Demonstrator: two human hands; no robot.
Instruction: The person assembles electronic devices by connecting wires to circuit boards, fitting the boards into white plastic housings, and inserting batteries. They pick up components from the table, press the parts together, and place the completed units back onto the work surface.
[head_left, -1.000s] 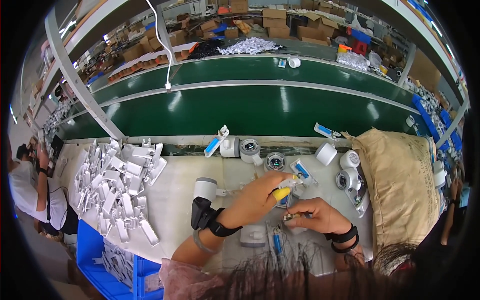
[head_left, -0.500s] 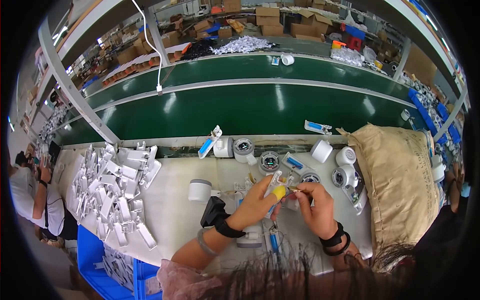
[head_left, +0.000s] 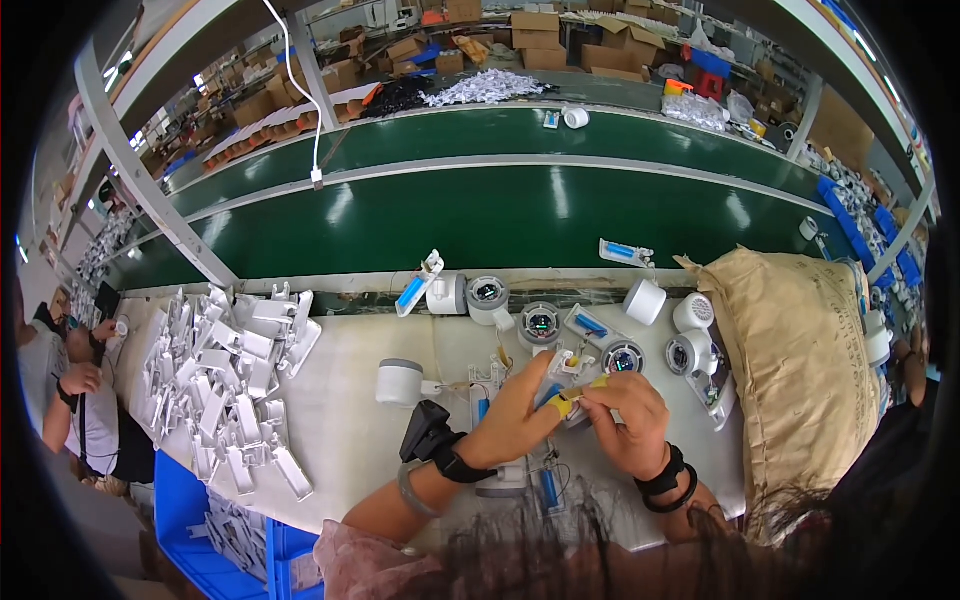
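Observation:
My left hand (head_left: 512, 412) is closed on a white plastic housing (head_left: 566, 364) with a blue battery, mostly hidden by the fingers. My right hand (head_left: 632, 418) meets it at the fingertips, pinching something too small to make out. Yellow patches (head_left: 562, 404) show at the fingertips; whether tape or finger covers, I cannot tell. Just beyond the hands lie round lamp heads (head_left: 540, 323) with circuit boards exposed and a housing with a blue battery (head_left: 590, 326). Under my wrists are another white lamp head (head_left: 503, 482) and a blue battery (head_left: 549, 487) with thin wires.
A heap of white plastic housings (head_left: 235, 375) covers the table's left side, above a blue bin (head_left: 190, 525). At right stands a tan sack (head_left: 800, 370). A green conveyor belt (head_left: 450, 225) runs behind; a white cable (head_left: 298, 90) hangs over it. Another person works at far left.
Both hands have shifted slightly, and the fingertips are closer together over the housing. At the back right, a battery housing and its lamp head have moved a little. The person at left has moved their arms.

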